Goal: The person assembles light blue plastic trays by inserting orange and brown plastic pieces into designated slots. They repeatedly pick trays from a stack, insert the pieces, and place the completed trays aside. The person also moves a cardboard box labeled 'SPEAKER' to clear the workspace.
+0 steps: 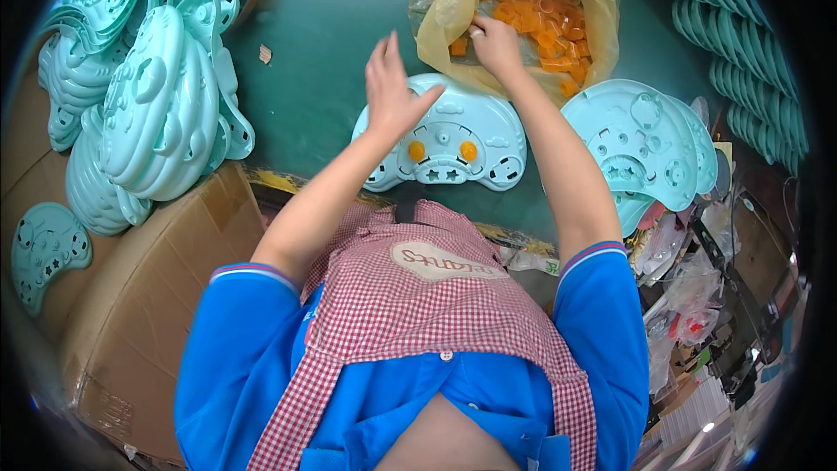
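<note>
My left hand (394, 94) hovers over the left part of a light teal plastic shell (479, 126), its fingers stretched and thumb spread, with nothing in it. Two round orange plastic pieces (417, 151) sit in the lower middle of this shell, side by side. My right hand (499, 48) reaches into the mouth of a yellowish plastic bag (429, 26). Its fingers are curled together, and whatever they pinch is hidden. Inside the bag lies a heap of small orange plastic pieces (549, 30).
Stacked teal shells (161, 105) crowd the left over a cardboard box (166, 296). More shells (636, 139) lie right of the bag, and nested rows (732, 44) stand at far right. The green tabletop (305, 26) holds a small scrap (265, 54).
</note>
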{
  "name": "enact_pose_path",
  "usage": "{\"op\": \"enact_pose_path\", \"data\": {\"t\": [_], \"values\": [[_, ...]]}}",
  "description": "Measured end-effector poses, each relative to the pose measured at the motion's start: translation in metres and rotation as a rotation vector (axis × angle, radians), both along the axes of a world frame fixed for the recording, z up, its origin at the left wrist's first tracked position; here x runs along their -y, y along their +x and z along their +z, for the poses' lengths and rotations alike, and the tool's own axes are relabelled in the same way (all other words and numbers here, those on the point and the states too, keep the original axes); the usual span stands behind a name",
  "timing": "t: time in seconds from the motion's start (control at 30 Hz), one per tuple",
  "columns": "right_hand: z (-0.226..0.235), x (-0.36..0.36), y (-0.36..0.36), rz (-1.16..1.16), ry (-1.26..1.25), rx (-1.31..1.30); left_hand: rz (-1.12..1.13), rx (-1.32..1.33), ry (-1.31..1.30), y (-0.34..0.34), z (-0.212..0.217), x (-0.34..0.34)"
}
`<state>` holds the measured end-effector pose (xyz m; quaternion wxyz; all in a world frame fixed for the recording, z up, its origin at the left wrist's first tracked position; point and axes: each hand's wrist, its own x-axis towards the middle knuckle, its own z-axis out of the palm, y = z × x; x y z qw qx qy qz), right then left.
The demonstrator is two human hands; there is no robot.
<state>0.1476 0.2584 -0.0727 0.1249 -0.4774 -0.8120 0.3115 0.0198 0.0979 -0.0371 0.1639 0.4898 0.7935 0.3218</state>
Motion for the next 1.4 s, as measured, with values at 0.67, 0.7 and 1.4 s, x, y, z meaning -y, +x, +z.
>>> {"op": "enact_pose_path", "data": {"t": [0.67, 0.7, 1.4], "values": [[0.019, -0.023, -0.010, -0.020, 0.003, 0.480, -0.262, -0.313, 0.223, -0.105, -0.027, -0.125], [0.020, -0.019, -0.015, -0.032, 0.019, 0.483, -0.287, -0.552, 0.184, -0.114, -0.032, -0.139], [0.049, 0.122, 0.058, 0.111, 0.019, -0.088, -0.357, -0.741, -0.313, -0.115, -0.035, 0.055]]}}
